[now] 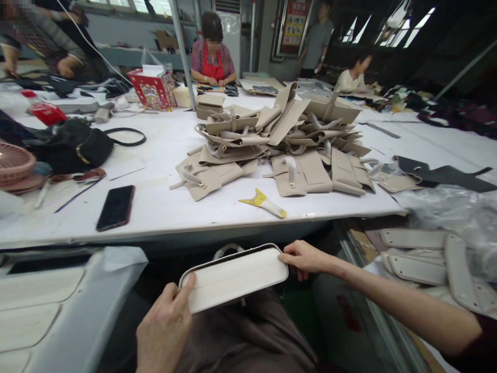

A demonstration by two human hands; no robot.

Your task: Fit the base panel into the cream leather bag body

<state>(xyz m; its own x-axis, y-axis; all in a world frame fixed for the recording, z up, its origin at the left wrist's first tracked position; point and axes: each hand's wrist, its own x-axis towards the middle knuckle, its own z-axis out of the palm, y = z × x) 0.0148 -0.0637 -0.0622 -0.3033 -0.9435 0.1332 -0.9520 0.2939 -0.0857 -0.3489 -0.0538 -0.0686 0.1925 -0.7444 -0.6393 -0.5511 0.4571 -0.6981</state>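
Over my lap, both hands hold a bag piece (236, 280) with a long, pale base panel, rounded ends and a raised dark-lined rim. My left hand (166, 324) grips its left end, thumb on the pale face and fingers hidden underneath. At the far right corner, my right hand (305, 259) pinches the rim between thumb and curled fingers. Part of a looped handle (228, 250) shows behind the rim. Beyond my hands, on the white table (186, 220), lies a yellow-and-white forked tool (264, 202), apart from both hands.
Beige bag pieces (279, 129) with wrapped handles lie heaped on the table. A phone (115, 207), black bag (73, 145) and pink fan (17, 166) lie left. Pale rounded panels (419, 259) are stacked right; others (34, 290) lie lower left. Several people work beyond.
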